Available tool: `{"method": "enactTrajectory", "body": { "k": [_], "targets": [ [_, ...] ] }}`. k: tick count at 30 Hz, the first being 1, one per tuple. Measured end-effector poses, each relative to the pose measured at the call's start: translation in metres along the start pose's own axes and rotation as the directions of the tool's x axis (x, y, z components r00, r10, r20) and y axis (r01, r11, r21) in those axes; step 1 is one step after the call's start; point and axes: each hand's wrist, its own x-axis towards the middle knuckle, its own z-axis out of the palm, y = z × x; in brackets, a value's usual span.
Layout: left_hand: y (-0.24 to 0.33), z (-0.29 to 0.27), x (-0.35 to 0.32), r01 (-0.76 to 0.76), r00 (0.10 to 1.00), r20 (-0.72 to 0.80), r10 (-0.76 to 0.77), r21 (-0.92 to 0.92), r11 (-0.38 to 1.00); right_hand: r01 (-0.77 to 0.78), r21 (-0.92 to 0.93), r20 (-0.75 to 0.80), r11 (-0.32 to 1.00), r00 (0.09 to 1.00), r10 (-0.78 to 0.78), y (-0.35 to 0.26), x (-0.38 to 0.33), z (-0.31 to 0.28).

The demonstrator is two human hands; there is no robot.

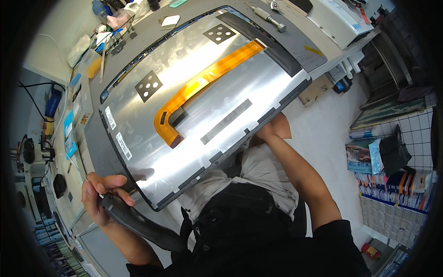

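A: What's the setting in the head view?

B: A pale desk (295, 18) carrying a grey mat (302, 46), with a white machine (339, 23) between 1 and 2 o'clock and a white square piece (170, 22) near 11. A light floor (318, 124) shows at 3 o'clock, and past it a wire rack (422, 134) hung with bags.

A: Where's the panel?

B: The silver-backed panel (189, 55) lies over the mat, its near edge overhanging toward the person's lap. The metal back faces up. Its long axis runs from 8 o'clock to 2, and a black strip (281, 57) crosses the upper right end.

A: And the hands?

B: The left hand (104, 189) sits just beside the panel's lower left corner, fingers curled around a thin rod (78, 169) pointing to about 11. The right hand (272, 128) is at the panel's 4 o'clock edge. Its fingers are hidden there, so I can't tell whether they grip.

A: Count things for me.

B: One panel, one orange ribbon cable (221, 65), two dark dotted squares (148, 87), two white labels (123, 146), one grey textured strip (226, 122). Beyond the black strip lies one metal tool (269, 17).
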Motion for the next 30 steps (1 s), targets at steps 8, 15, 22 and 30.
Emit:
{"method": "enactTrajectory", "body": {
  "k": [8, 15, 22, 30],
  "targets": [
    [0.001, -0.001, -0.004, -0.023, 1.000, -0.010, 0.023, -0.001, 1.000, -0.279, -0.143, 0.130, 0.950, 0.946, 0.297, -0.037, 0.007, -0.043],
    [-0.001, 0.001, -0.004, -0.029, 0.999, -0.040, 0.030, 0.013, 0.999, 0.495, -0.268, 0.517, 0.827, 0.798, -0.310, -0.059, -0.044, -0.076],
    [-0.002, 0.003, -0.001, -0.043, 0.999, -0.014, 0.042, -0.040, 0.998, 0.642, 0.003, 0.279, 0.767, 0.736, -0.617, -0.225, -0.042, -0.181],
    [-0.001, -0.001, -0.002, -0.022, 1.000, -0.006, 0.022, -0.078, 0.997, 0.559, -0.143, 0.031, 0.817, 0.827, -0.561, -0.245, -0.003, -0.188]
  ]
}}
